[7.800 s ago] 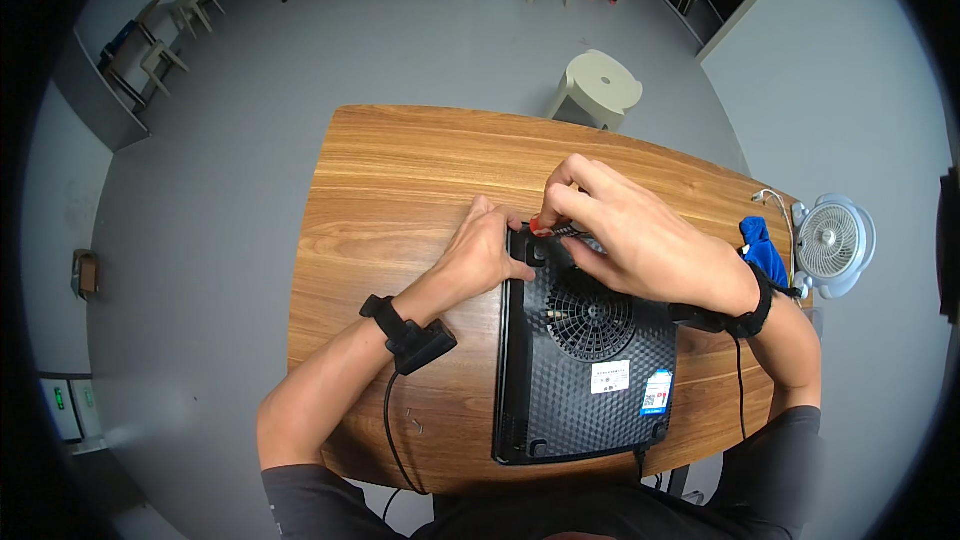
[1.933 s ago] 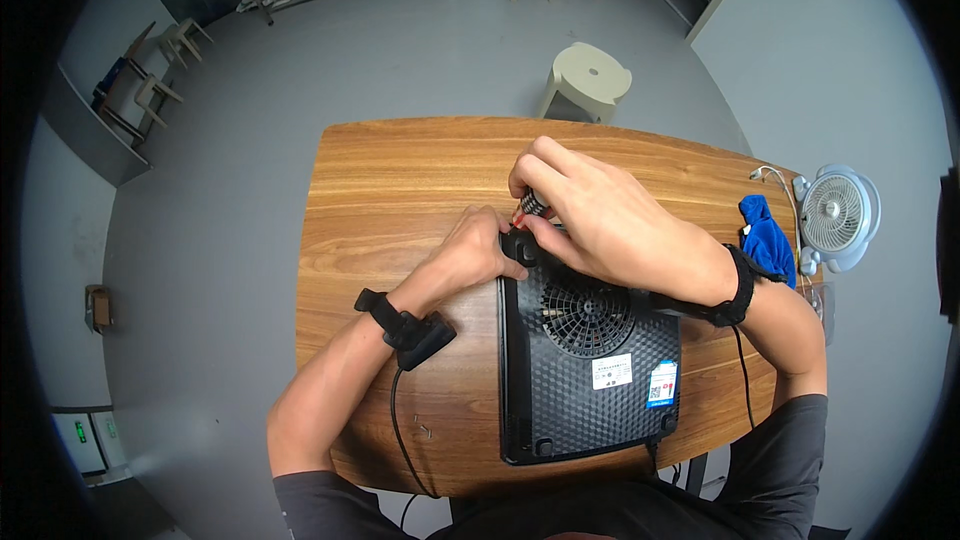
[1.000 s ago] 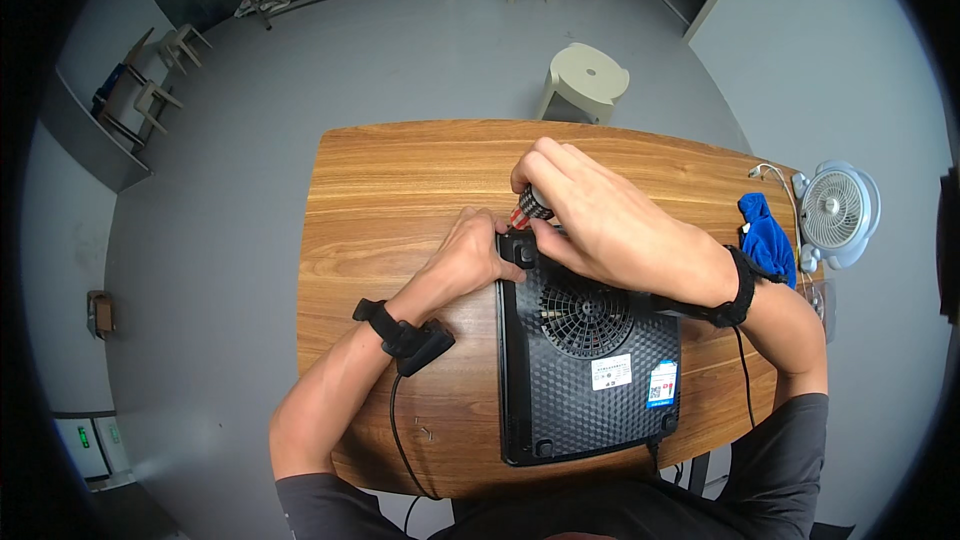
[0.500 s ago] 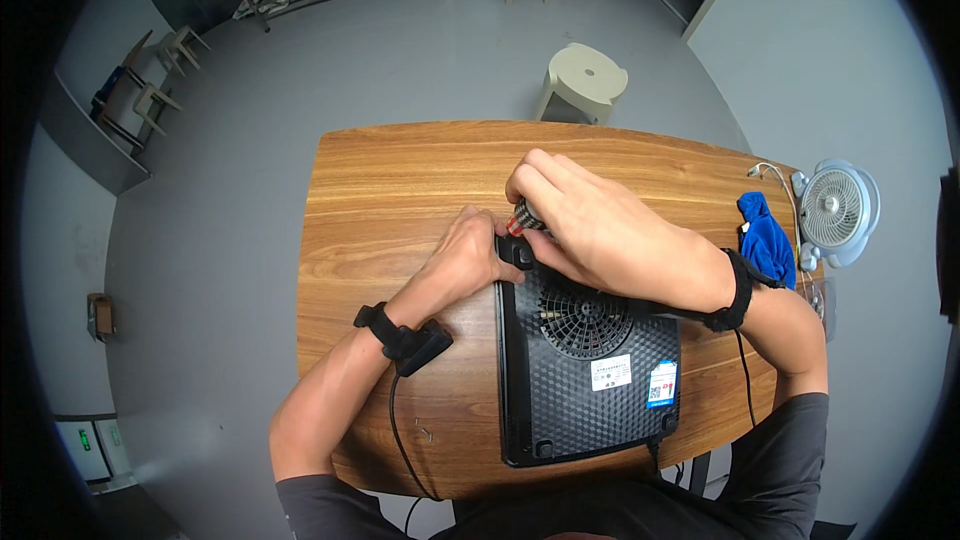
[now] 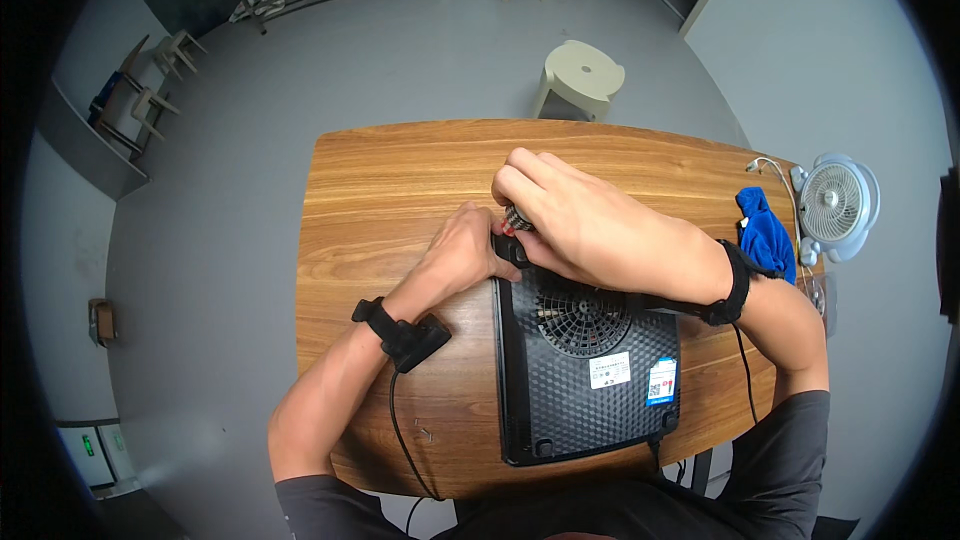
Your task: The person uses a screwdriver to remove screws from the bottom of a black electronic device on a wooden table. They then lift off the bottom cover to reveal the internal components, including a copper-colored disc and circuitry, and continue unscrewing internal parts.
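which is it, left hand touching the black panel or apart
Touching. The head view shows the left hand with its thumb on the black panel.

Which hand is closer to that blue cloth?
Right. The right hand lies left of the blue cloth; the left hand, touching the black panel, lies farther left.

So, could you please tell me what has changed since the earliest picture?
The right hand has moved left, carrying the patterned hand tool toward the far-left corner of the cooling pad. Nothing was visibly picked up or let go. The left hand keeps its grip at that corner; the blue cloth and desk fan stayed put.
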Available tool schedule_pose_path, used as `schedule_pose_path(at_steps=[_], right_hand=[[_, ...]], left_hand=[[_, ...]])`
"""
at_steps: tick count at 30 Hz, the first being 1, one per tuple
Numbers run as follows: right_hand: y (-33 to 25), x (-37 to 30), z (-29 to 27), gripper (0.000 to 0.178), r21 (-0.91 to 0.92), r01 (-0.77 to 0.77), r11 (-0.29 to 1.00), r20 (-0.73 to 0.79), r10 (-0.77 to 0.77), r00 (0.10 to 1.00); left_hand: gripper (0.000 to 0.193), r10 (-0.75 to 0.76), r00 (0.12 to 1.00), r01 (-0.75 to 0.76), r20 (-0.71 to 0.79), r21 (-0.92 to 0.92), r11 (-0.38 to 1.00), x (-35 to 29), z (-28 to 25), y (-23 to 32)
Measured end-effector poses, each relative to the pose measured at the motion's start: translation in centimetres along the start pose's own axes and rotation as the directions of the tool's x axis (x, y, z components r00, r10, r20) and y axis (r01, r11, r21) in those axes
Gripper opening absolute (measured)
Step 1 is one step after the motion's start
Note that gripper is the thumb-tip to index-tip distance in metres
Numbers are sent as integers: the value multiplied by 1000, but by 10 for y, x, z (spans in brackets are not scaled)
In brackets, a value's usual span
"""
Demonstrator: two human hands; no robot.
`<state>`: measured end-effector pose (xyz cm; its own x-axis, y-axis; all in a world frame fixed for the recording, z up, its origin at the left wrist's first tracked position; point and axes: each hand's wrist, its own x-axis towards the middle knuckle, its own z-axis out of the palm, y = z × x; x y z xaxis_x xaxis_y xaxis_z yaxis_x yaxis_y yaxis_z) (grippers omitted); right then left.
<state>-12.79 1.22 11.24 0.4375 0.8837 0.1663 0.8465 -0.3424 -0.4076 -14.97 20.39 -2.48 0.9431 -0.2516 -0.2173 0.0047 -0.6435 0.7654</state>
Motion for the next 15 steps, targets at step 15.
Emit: schedule_pose_path(at_steps=[15], right_hand=[[6,0,0,27,60,-20,998,4,20,1000]], left_hand=[[46,-17,997,22,73,-71,997,0,-4,5]])
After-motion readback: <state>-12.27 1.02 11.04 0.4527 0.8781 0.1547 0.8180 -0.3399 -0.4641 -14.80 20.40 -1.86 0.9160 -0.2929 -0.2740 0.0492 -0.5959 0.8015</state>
